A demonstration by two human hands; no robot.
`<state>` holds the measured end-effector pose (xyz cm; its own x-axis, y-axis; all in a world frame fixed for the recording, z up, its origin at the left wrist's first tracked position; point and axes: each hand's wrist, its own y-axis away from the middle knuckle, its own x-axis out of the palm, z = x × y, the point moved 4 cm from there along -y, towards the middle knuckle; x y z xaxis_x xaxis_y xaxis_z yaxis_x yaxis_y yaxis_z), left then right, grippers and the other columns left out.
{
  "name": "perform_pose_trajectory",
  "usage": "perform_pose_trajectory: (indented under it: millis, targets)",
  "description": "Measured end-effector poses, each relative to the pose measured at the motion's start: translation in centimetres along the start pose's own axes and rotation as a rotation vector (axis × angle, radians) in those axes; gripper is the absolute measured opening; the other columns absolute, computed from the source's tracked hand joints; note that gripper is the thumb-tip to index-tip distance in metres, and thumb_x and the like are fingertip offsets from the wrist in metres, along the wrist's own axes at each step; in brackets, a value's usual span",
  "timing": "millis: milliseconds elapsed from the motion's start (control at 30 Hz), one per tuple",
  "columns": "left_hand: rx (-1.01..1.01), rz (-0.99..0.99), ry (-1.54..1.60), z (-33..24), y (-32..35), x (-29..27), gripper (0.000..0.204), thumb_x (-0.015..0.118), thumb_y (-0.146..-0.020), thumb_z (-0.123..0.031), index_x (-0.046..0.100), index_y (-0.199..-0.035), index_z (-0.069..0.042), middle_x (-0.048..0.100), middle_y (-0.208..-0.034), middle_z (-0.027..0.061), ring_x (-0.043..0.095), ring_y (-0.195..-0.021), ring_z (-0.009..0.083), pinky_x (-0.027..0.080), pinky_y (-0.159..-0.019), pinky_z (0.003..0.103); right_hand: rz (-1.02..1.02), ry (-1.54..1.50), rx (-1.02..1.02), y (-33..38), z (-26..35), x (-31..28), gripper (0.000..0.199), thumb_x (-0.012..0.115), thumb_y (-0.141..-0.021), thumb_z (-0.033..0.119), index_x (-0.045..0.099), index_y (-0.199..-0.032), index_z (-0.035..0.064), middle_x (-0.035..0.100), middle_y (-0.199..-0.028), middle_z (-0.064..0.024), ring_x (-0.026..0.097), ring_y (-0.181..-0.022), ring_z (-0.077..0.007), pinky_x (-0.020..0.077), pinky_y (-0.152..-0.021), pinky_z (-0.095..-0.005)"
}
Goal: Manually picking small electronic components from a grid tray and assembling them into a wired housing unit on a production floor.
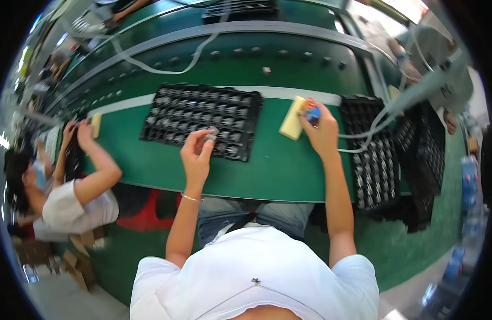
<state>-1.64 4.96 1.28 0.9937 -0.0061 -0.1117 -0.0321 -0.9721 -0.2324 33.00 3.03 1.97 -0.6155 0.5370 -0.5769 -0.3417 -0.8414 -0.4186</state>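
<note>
Between the thumb and fingers of my left hand (197, 154) is a small metallic part (212, 133), pinched above the near edge of a black tray (255, 125). That tray has rows of pockets filled with similar small metal parts. My right hand (322, 130) is closed around a small blue and orange object (312, 113), whose kind I cannot make out because the fingers cover part of it. It is at the right side of a pale yellow block (292, 120), which lies tilted on the green tabletop (278, 170).
More black trays (375, 170) of metal parts stand at my right, near a white hose (363, 133). Behind the table runs a green conveyor (224, 69) with small parts on it. At the left a co-worker (78, 202) sits by a red stool (147, 213).
</note>
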Motion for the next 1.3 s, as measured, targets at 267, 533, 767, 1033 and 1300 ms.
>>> perform_pose_trajectory:
  millis: [267, 533, 767, 1033, 1300]
  targets:
    - [0.167, 0.047, -0.313, 0.3, 1.2, 3.6, 0.020, 0.066, -0.087, -0.005, 0.067, -0.107, -0.003, 0.059, -0.085, -0.0029, 0.049, -0.072, 0.0055, 0.038, -0.063, 0.021, -0.050, -0.034, -0.034, 0.5, -0.7, -1.2, 0.040, 0.079, -0.075, 0.020, 0.065, -0.107, 0.0002, 0.065, -0.086, -0.0102, 0.061, -0.066, -0.0208, 0.0504, -0.063, -0.0325]
    - [0.231, 0.029, -0.309, 0.3, 1.7, 4.0, 0.020, 0.067, -0.086, -0.006, 0.068, -0.106, -0.003, 0.059, -0.082, -0.0028, 0.050, -0.071, 0.0059, 0.037, -0.063, 0.021, 0.049, -0.033, -0.008, 0.3, 0.4, -1.6, 0.044, 0.079, -0.074, 0.021, 0.066, -0.110, -0.0011, 0.067, -0.090, -0.0117, 0.065, -0.073, -0.0242, 0.0529, -0.069, -0.0327]
    - [0.272, 0.033, -0.319, 0.3, 1.7, 4.0, 0.019, 0.067, -0.086, -0.006, 0.068, -0.104, -0.003, 0.058, -0.080, -0.0021, 0.049, -0.069, 0.0070, 0.036, -0.061, 0.023, 0.116, 0.004, 0.037, 0.5, 0.3, -1.4, 0.048, 0.079, -0.074, 0.025, 0.065, -0.111, -0.0027, 0.067, -0.094, -0.0143, 0.067, -0.079, -0.0298, 0.0540, -0.074, -0.0356]
    - [0.280, 0.029, -0.317, 0.0, 1.8, 4.1, 0.018, 0.067, -0.086, -0.006, 0.068, -0.103, -0.002, 0.058, -0.079, -0.0017, 0.050, -0.070, 0.0078, 0.037, -0.062, 0.023, 0.108, -0.010, 0.033, 0.6, 0.3, -1.4, 0.047, 0.078, -0.074, 0.024, 0.065, -0.110, -0.0023, 0.066, -0.093, -0.0140, 0.066, -0.079, -0.0309, 0.0534, -0.074, -0.0361]
    - [0.268, 0.034, -0.319, 0.2, 1.7, 4.2, 0.019, 0.067, -0.086, -0.006, 0.068, -0.104, -0.002, 0.058, -0.080, -0.0016, 0.051, -0.070, 0.0078, 0.038, -0.062, 0.023, 0.100, -0.015, 0.021, 0.5, 0.2, -1.4, 0.044, 0.078, -0.074, 0.024, 0.065, -0.108, -0.0017, 0.065, -0.092, -0.0132, 0.065, -0.078, -0.0299, 0.0530, -0.072, -0.0360]
